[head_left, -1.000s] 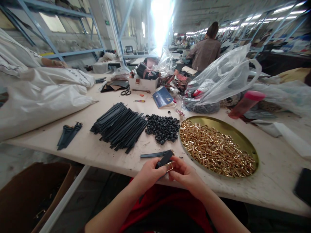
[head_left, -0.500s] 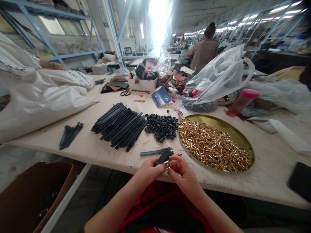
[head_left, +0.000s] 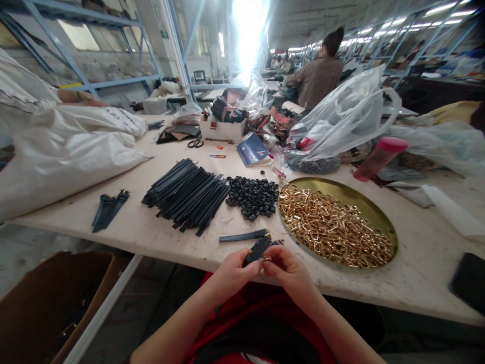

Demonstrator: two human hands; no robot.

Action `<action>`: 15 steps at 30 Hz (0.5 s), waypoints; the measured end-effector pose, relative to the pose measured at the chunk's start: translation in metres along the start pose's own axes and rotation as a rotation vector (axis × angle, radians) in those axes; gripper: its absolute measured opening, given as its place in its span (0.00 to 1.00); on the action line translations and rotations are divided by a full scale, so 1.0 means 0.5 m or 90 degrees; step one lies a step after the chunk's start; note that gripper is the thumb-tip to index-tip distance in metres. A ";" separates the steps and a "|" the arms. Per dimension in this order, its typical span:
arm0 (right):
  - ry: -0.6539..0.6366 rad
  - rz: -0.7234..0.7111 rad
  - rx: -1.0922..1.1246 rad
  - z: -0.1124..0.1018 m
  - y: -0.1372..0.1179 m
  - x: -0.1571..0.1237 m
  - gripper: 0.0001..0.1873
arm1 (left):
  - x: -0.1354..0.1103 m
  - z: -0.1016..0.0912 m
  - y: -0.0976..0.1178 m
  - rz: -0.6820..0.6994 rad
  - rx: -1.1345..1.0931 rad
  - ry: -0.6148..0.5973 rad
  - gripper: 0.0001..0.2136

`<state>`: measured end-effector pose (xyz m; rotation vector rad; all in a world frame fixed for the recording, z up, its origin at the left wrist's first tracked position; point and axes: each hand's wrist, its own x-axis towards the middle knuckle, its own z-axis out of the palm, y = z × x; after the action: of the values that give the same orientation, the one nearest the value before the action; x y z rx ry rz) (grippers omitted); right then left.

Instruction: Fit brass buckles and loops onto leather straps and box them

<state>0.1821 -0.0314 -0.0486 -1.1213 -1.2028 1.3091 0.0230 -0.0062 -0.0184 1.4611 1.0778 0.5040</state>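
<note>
At the table's front edge, my left hand point(head_left: 240, 268) is closed on a dark strap point(head_left: 258, 248). My right hand point(head_left: 286, 265) pinches a small gold buckle point(head_left: 265, 259) at the strap's near end; the fingers hide part of it. Just beyond lies a finished-looking strap with a buckle point(head_left: 242, 236). Farther off are a heap of dark flat strips point(head_left: 185, 197) and a pile of small black loops point(head_left: 253, 197). On the right, a round gold tray point(head_left: 369, 205) holds many gold buckles point(head_left: 333, 227).
Several buckled straps point(head_left: 109, 210) lie at left beside a white sack point(head_left: 68, 156). Behind are scissors point(head_left: 195, 143), a blue booklet point(head_left: 252, 150), a white box point(head_left: 223, 131), a plastic bag point(head_left: 337, 121) and a pink-lidded bottle point(head_left: 381, 159). A dark phone-like slab point(head_left: 470, 283) sits right. A person point(head_left: 320, 73) is behind.
The gold buckle has turned and is now more covered by my right fingers, which have closed in nearer my left hand. The person in the background has turned a little.
</note>
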 end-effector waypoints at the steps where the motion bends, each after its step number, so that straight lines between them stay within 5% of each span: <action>1: 0.022 0.029 0.047 0.001 0.000 0.003 0.09 | -0.003 -0.003 0.001 0.000 -0.008 -0.002 0.12; 6: 0.174 0.198 0.351 0.008 -0.013 0.019 0.14 | -0.020 -0.013 0.001 0.001 0.073 0.026 0.15; 9: 0.173 0.280 0.458 0.022 -0.014 0.019 0.16 | -0.024 -0.011 0.001 0.016 0.161 0.027 0.14; 15: 0.159 0.219 0.319 0.045 -0.002 0.002 0.15 | -0.020 -0.006 0.010 0.022 0.201 -0.012 0.11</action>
<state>0.1597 -0.0323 -0.0460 -1.1017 -0.4666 1.5624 0.0176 -0.0122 -0.0104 1.7596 1.1562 0.3540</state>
